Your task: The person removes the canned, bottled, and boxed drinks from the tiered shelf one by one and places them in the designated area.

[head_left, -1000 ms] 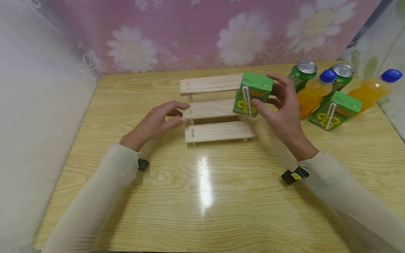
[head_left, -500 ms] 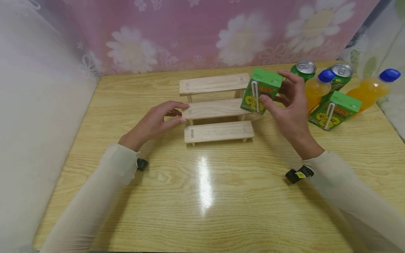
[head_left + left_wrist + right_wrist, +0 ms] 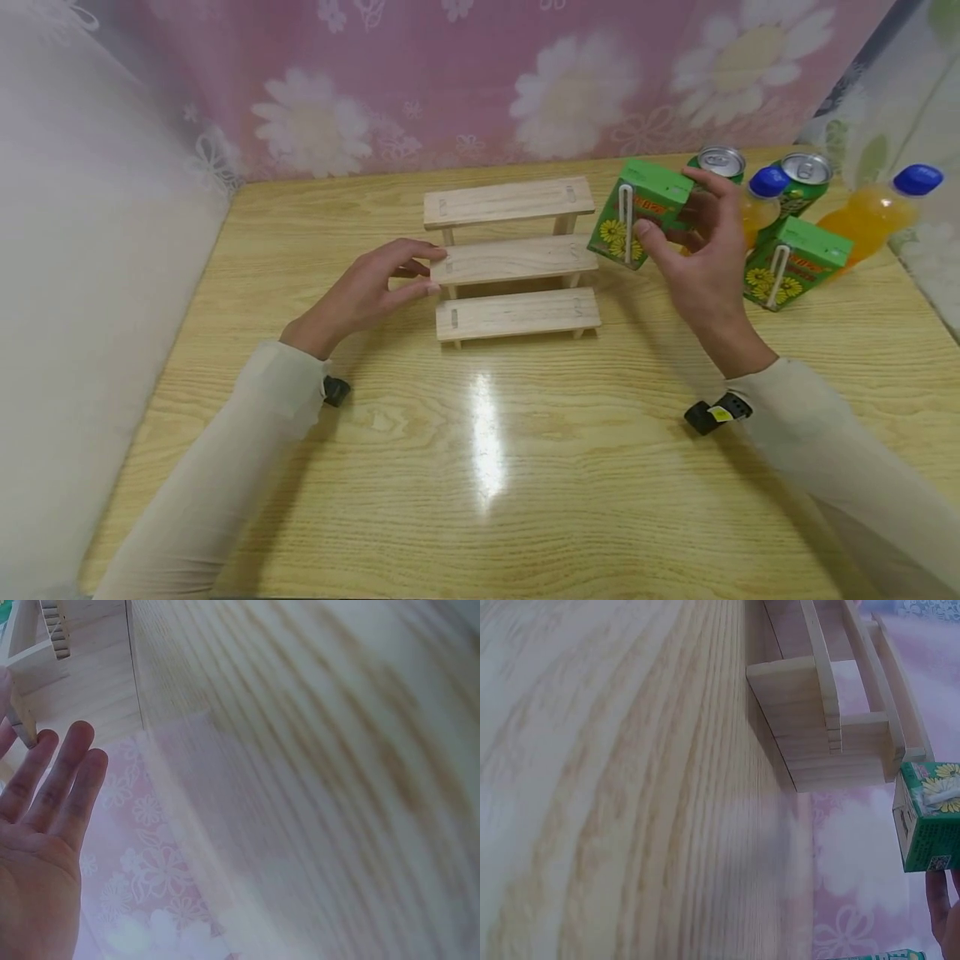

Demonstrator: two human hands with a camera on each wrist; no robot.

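My right hand (image 3: 708, 267) grips a green drink carton (image 3: 637, 212), thumb on its front and fingers behind. The carton, with yellow flowers and a white straw on its face, is held up just right of a three-tier wooden stand (image 3: 513, 260). In the right wrist view the carton (image 3: 934, 817) shows at the right edge, beside the ends of the stand's boards. My left hand (image 3: 367, 287) pinches the left end of the middle board, thumb lower and index finger higher. The left wrist view shows that hand (image 3: 45, 825) with several fingers extended beside the board's end.
At the right stand a second green carton (image 3: 795, 262), two orange drink bottles with blue caps (image 3: 921, 178), and two green cans (image 3: 804, 171). The wooden table (image 3: 375, 500) meets a pink flowered cloth (image 3: 435, 92) behind.
My right hand has carried the carton rightward, away from over the stand's right end toward the other drinks. My left hand has stayed at the stand.
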